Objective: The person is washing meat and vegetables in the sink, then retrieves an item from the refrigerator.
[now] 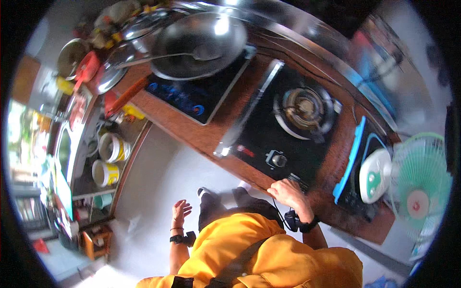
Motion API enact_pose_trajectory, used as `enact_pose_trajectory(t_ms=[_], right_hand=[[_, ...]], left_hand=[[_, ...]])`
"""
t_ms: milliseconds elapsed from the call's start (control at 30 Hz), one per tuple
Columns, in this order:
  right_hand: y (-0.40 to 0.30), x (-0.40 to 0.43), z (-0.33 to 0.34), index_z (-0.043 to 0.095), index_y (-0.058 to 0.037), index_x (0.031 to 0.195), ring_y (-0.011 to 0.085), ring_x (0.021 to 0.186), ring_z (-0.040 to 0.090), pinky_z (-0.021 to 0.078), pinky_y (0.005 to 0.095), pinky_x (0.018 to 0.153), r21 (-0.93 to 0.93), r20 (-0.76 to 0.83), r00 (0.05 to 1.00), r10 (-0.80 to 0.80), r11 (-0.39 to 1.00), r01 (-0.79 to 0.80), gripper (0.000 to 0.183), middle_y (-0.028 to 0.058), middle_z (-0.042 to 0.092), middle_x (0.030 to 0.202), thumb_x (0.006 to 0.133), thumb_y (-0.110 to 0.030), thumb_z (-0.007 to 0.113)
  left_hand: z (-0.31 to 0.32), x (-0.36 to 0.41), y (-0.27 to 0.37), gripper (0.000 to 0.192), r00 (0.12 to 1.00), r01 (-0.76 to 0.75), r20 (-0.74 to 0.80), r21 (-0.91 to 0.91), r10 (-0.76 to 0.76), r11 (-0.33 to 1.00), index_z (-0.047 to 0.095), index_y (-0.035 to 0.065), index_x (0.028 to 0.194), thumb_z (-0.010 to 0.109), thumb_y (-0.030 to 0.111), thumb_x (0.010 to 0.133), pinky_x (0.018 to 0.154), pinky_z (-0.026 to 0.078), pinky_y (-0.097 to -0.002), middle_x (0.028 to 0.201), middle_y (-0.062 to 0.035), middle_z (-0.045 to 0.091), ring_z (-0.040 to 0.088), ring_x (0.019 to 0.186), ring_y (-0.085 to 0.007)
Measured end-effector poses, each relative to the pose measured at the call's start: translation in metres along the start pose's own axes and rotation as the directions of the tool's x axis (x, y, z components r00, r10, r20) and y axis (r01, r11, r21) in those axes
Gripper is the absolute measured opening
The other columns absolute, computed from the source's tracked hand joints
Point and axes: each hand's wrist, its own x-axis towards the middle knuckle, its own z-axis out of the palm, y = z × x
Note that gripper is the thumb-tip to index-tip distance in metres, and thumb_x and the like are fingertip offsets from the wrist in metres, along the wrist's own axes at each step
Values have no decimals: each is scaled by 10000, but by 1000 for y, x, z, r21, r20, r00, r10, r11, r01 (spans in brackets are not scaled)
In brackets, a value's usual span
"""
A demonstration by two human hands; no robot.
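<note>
My left hand [180,211] hangs in the air over the floor, its fingers apart and holding nothing. At the front edge of the counter, my right hand [288,194] lies over the near edge of a black gas stove [266,133]; a small dark ribbed thing shows by its fingers, and whether it is gripped is unclear. The stove has a round burner [304,108] and a control knob [278,160]. To the left, a large metal wok [198,45] with a ladle [205,53] inside sits on a black induction cooktop [201,95].
A green and white electric fan [417,190] stands at the right beside a blue-edged black panel [351,162]. Metal lids [111,72] and a red plastic dipper [88,67] lie at the upper left. White buckets [105,173] stand on a lower shelf. The brown counter edge [187,138] runs before me.
</note>
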Motion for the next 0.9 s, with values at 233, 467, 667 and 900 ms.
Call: enact_pose_trajectory(t_ms=[233, 467, 667, 900], right_hand=[[-67, 31, 37, 546, -87, 932, 340, 875, 549, 432, 464, 753, -57, -56, 960, -274, 961, 271, 154, 141, 562, 939, 851, -193, 470], [-87, 34, 28, 562, -80, 956, 312, 838, 547, 457, 420, 688, 67, -257, 962, -92, 991, 113, 213, 134, 536, 936, 815, -239, 550], [32, -39, -10, 530, -41, 1045, 347, 879, 514, 429, 419, 769, 239, -920, 256, 296, 943, -231, 358, 168, 513, 931, 721, -139, 646], [197, -91, -57, 424, -57, 1236, 366, 1179, 337, 293, 484, 959, 236, -917, 60, 393, 658, -715, 598, 180, 393, 1211, 736, -276, 666]], left_hand=[[-67, -5, -71, 451, 997, -71, -18, -167, 69, 983, 459, 41, 1137, 588, 338, 824, 726, 501, -365, 959, -143, 584, 601, 847, -259], [-213, 8, -232, 413, 941, 311, -31, -315, -337, 897, 404, 75, 1151, 509, 357, 869, 819, 478, -393, 1073, -139, 516, 537, 970, -274], [-198, 67, -149, 454, 970, 186, 133, 126, -202, 975, 397, 75, 1166, 511, 388, 857, 815, 477, -395, 1068, -137, 521, 544, 947, -277], [-44, 74, 54, 476, 972, -162, 197, 180, 125, 970, 490, 74, 1162, 559, 394, 815, 734, 477, -374, 991, -129, 573, 576, 895, -266]])
